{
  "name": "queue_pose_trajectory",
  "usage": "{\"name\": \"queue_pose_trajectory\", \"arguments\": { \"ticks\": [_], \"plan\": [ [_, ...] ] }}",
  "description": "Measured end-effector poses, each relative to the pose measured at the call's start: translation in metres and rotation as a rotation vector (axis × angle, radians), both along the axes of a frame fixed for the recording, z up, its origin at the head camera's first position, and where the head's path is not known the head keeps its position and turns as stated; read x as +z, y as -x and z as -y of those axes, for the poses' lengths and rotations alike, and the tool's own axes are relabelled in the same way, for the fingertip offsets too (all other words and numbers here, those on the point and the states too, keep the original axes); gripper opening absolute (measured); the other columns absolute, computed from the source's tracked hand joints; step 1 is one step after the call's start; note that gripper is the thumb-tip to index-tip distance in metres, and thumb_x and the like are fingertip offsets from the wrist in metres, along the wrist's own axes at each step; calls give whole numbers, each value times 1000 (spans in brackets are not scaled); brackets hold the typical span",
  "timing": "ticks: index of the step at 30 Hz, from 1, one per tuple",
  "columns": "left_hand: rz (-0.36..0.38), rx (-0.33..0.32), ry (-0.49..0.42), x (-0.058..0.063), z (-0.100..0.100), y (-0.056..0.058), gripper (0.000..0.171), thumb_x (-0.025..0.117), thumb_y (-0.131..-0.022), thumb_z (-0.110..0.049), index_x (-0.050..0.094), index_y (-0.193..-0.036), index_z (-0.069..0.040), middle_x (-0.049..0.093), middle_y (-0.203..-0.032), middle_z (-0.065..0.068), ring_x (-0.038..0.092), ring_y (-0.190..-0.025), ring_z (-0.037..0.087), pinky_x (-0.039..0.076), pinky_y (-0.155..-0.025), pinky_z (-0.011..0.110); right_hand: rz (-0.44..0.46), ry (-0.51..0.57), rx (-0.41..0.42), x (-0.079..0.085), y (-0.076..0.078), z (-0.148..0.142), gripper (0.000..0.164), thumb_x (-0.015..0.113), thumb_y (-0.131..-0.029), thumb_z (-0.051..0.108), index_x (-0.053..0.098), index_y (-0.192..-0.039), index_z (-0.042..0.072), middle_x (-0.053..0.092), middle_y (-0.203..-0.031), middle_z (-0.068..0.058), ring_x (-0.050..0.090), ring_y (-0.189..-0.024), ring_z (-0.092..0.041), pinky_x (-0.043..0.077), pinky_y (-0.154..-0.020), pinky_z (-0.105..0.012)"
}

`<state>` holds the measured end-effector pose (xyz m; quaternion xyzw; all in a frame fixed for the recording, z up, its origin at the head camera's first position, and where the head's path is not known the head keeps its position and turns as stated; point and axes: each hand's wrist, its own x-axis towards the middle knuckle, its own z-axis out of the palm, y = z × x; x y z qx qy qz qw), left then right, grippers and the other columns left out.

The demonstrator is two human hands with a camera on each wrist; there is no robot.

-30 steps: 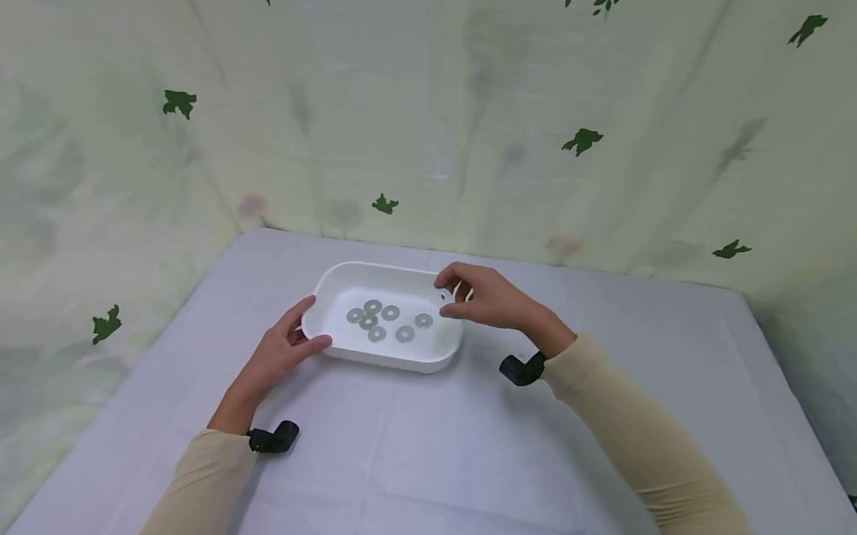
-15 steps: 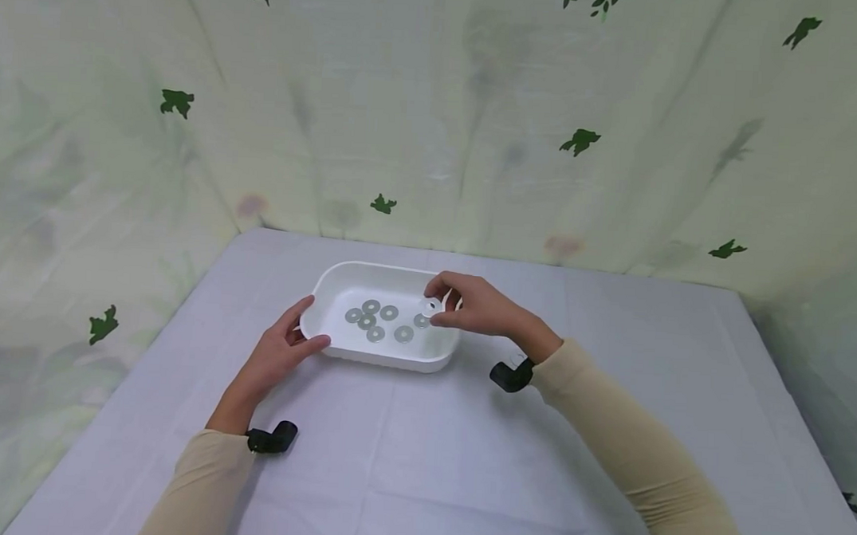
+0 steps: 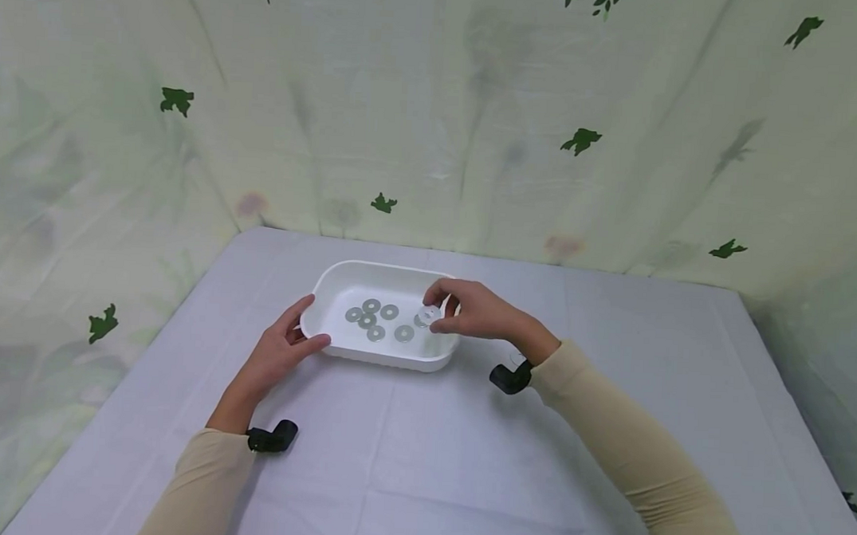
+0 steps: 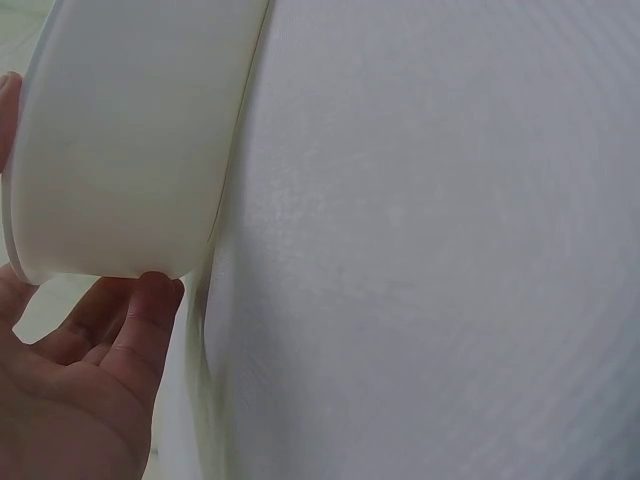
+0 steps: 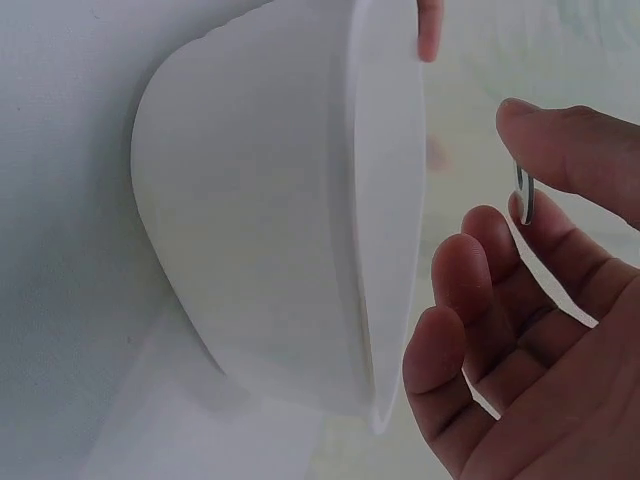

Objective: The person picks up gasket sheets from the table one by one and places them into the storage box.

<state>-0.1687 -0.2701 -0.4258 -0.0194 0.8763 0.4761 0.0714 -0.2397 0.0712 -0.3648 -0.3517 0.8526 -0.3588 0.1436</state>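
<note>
A white rectangular tray (image 3: 342,275) sits on the table with several flat metal washers (image 3: 377,322) lying in it. My right hand (image 3: 470,311) hovers over the tray's right end and pinches one washer (image 3: 430,312) between thumb and forefinger; the right wrist view shows this washer (image 5: 524,194) edge-on beside the tray's rim (image 5: 395,230). My left hand (image 3: 278,351) holds the tray's left end, thumb on the rim and fingers against the outer wall (image 4: 120,170).
The table is covered with a pale lilac cloth (image 3: 463,460). A light green curtain with dark leaf prints (image 3: 435,108) hangs close behind and on both sides. Black wrist camera mounts (image 3: 273,438) sit near both sleeves.
My right hand has moved from the tray's far right rim down and leftward over the tray, with the washer pinched in it. My left hand stays at the tray's left end.
</note>
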Motion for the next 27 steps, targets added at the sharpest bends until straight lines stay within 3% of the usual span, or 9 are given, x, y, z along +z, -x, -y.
{"name": "queue_pose_trajectory", "arguments": {
  "ticks": [5, 10, 18, 27],
  "plan": [
    [-1, 0, -2, 1, 0, -1, 90, 71, -91, -39, 15, -161, -26, 30, -161, 16, 51, -120, 27, 41, -80, 8, -19, -14, 5, -2, 1, -2, 41, 74, -87, 15, 59, -124, 6, 63, -120, -13, 63, -92, -19, 53, -88, -35],
    [-6, -2, -4, 1, 0, -1, 90, 71, -91, -41, 16, -161, -25, 30, -161, 16, 51, -120, 28, 41, -80, 8, -50, -19, -65, -3, 0, -18, 41, 74, -88, 17, 60, -126, 8, 62, -125, -12, 62, -94, -19, 52, -85, -33],
    [-5, 0, -19, -3, 1, 2, 89, 71, -91, -39, 17, -160, -26, 28, -163, 13, 51, -125, 30, 41, -81, 6, -79, -36, -170, -8, -20, -77, 33, 71, -91, 17, 61, -122, 11, 64, -122, -6, 62, -96, -17, 52, -82, -33],
    [4, 4, 3, -5, 1, 2, 90, 71, -91, -42, 16, -160, -26, 27, -163, 13, 50, -125, 30, 41, -81, 7, -64, -81, -221, -26, -44, -140, 30, 69, -92, 14, 62, -120, 6, 64, -120, -13, 61, -94, -16, 52, -79, -29]
  ]
}}
